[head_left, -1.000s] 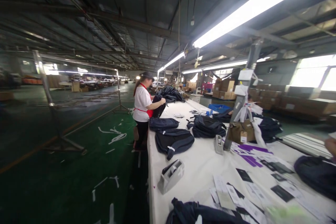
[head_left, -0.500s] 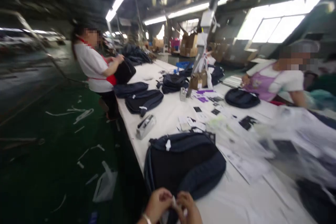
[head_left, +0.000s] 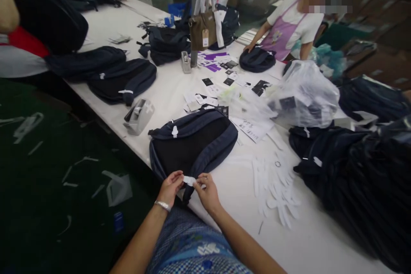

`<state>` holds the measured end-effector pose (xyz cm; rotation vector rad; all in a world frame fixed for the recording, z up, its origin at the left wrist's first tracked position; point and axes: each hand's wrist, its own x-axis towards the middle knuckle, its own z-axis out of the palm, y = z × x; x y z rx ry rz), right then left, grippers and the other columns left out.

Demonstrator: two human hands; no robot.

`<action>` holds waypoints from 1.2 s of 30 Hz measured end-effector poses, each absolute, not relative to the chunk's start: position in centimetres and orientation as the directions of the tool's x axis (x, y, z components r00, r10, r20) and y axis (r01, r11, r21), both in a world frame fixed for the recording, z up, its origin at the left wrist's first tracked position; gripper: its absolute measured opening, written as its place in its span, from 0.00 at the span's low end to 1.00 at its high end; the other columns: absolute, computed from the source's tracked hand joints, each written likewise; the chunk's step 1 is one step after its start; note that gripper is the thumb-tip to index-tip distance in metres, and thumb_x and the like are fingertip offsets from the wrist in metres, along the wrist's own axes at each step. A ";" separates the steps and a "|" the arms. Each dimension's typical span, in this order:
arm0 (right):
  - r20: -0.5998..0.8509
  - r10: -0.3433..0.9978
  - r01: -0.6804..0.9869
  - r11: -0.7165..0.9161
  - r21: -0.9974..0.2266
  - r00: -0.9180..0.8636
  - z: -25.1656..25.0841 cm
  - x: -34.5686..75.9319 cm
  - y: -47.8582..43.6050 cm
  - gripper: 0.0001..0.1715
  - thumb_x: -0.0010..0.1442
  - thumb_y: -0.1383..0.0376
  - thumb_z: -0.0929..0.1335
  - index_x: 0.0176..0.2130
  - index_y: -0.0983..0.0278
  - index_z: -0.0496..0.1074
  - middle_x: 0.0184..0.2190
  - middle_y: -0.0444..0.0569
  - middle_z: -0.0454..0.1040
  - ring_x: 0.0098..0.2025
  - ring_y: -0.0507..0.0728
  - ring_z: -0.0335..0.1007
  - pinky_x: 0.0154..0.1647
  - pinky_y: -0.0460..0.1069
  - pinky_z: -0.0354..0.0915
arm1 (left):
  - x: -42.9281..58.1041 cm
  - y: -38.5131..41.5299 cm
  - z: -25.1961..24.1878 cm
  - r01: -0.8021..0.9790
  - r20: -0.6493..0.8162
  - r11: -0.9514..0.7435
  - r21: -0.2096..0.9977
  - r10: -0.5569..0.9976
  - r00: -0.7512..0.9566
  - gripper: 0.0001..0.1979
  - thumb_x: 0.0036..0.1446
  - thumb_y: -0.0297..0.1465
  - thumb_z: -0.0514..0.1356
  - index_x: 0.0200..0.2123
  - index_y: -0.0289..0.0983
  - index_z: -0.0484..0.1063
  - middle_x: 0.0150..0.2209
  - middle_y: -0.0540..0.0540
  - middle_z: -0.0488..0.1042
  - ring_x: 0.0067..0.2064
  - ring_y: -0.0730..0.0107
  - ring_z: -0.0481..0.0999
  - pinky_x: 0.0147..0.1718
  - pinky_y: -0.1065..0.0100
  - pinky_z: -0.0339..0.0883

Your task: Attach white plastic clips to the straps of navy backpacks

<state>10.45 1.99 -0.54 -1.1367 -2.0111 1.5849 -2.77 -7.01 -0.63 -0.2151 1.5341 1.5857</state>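
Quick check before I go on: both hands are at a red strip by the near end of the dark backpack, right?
The colour is wrong: the strip is white, as the head view shows. Left hand and right hand are both at it, by the near end of the dark backpack.

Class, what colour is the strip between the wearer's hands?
The strip is white; it shows best in the head view.

Through my feed I see a navy, black-panelled backpack point(head_left: 192, 141); on its near side, a white strip point(head_left: 189, 180) and blue checked clothing point(head_left: 189, 224); beyond it, a brown bag point(head_left: 196, 30); leftward, dark green floor point(head_left: 83, 141).
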 end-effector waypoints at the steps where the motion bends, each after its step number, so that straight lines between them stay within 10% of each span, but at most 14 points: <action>1: -0.205 0.756 0.366 0.050 -0.929 -0.622 -0.8 10.6 2.0 0.09 0.56 0.62 0.68 0.29 0.65 0.74 0.39 0.50 0.68 0.33 0.52 0.68 0.31 0.46 0.66 | -3.0 -7.0 -0.4 -0.637 -0.646 0.210 0.741 0.480 -0.593 0.20 0.38 0.35 0.71 0.35 0.34 0.73 0.32 0.46 0.76 0.35 0.70 0.76 0.36 0.70 0.70; 9: -0.448 0.714 0.302 -0.333 -0.893 -0.538 -3.6 10.8 1.4 0.20 0.51 0.56 0.70 0.41 0.62 0.67 0.32 0.47 0.74 0.29 0.54 0.71 0.27 0.48 0.68 | -4.4 -6.6 0.0 -0.294 -0.572 0.498 0.816 0.615 -0.544 0.28 0.47 0.46 0.64 0.47 0.33 0.72 0.45 0.37 0.77 0.47 0.57 0.76 0.45 0.60 0.72; 18: -0.551 0.595 0.158 -0.583 -0.797 -0.585 -2.5 9.7 2.0 0.17 0.44 0.58 0.74 0.29 0.63 0.66 0.23 0.40 0.67 0.26 0.50 0.64 0.30 0.46 0.62 | -3.3 -5.9 0.3 -0.322 -0.564 0.465 0.825 0.724 -0.398 0.28 0.48 0.39 0.66 0.51 0.35 0.70 0.51 0.41 0.75 0.53 0.58 0.73 0.55 0.59 0.65; 30: -0.564 0.676 0.113 -0.589 -0.800 -0.474 -1.9 9.7 2.5 0.21 0.43 0.53 0.75 0.26 0.64 0.66 0.19 0.39 0.63 0.23 0.49 0.57 0.24 0.44 0.54 | -3.1 -5.0 0.0 -0.609 -0.686 0.425 0.670 0.668 -0.288 0.26 0.44 0.37 0.69 0.47 0.33 0.72 0.44 0.39 0.78 0.43 0.62 0.78 0.46 0.65 0.70; 36: -0.584 0.713 0.118 -0.589 -0.799 -0.388 -1.5 11.7 3.0 0.22 0.48 0.51 0.72 0.32 0.66 0.71 0.25 0.44 0.69 0.26 0.51 0.62 0.28 0.46 0.59 | -1.4 -4.2 -0.6 -0.463 -0.663 0.487 0.741 0.638 -0.391 0.28 0.45 0.39 0.68 0.48 0.34 0.71 0.45 0.38 0.78 0.47 0.59 0.76 0.47 0.62 0.70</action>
